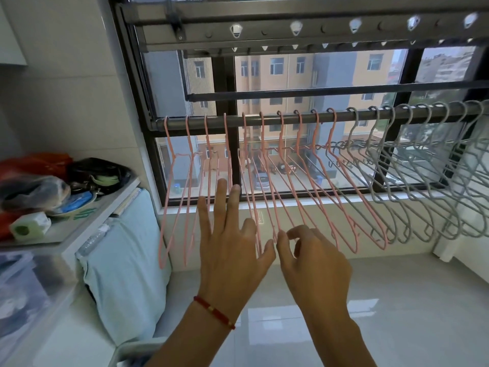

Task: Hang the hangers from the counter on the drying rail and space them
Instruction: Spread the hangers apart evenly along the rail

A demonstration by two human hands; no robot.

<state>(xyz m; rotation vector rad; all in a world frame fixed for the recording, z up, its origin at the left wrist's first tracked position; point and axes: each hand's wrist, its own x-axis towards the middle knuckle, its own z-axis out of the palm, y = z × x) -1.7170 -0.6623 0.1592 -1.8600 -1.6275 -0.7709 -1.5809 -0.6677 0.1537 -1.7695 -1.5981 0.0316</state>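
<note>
A dark drying rail [267, 119] runs across the window. Several pink hangers [321, 181] hang along its left and middle part, and several grey hangers [412, 186] fill its right part. My left hand [230, 245], with a red bracelet on the wrist, is spread open in front of the lower ends of the pink hangers, its fingers apart and holding nothing. My right hand [315, 258] is beside it with its thumb and forefinger pinched near the bottom bar of a pink hanger; whether they grip the bar I cannot tell.
A white counter [397, 300] lies below the window. At the left a shelf [79, 221] carries bags and small items, with a light blue cloth-covered object [124, 260] beside it. A folding rack with holes [291, 30] hangs overhead.
</note>
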